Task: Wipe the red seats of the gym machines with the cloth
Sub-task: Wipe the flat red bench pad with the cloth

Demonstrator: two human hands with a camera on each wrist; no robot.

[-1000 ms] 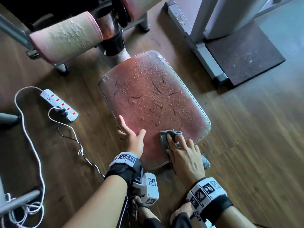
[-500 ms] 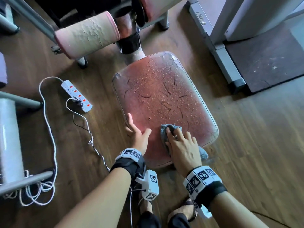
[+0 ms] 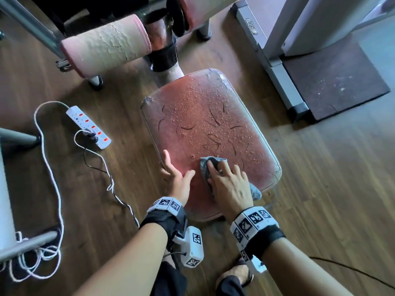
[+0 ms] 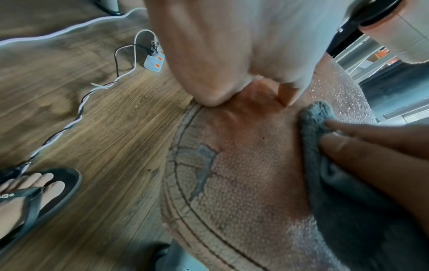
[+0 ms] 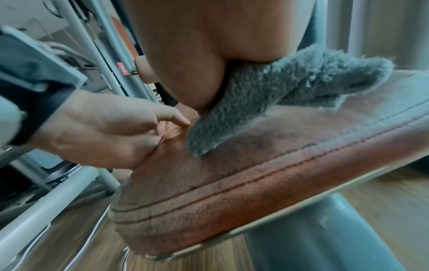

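A worn red seat (image 3: 209, 116), cracked and beaded with water drops, fills the middle of the head view. My right hand (image 3: 228, 180) lies flat on a grey fluffy cloth (image 3: 205, 165) near the seat's front edge, fingers straight and pressing it down. The cloth (image 5: 278, 91) bunches out from under my palm on the stitched seat (image 5: 255, 174). My left hand (image 3: 177, 174) rests on the seat's front left edge, fingers straight and thumb spread toward the cloth (image 4: 315, 117). It holds nothing.
A white power strip (image 3: 88, 127) and its looping cable (image 3: 51, 171) lie on the wooden floor to the left. A cracked pink roller pad (image 3: 106, 45) stands behind the seat. A grey machine base (image 3: 275, 67) and dark mat (image 3: 333, 82) sit at the right. My sandalled foot (image 4: 30, 192) is below.
My right hand has slid the cloth a little left, closer to my left thumb. The left hand stays on the seat's edge. The head view has shifted.
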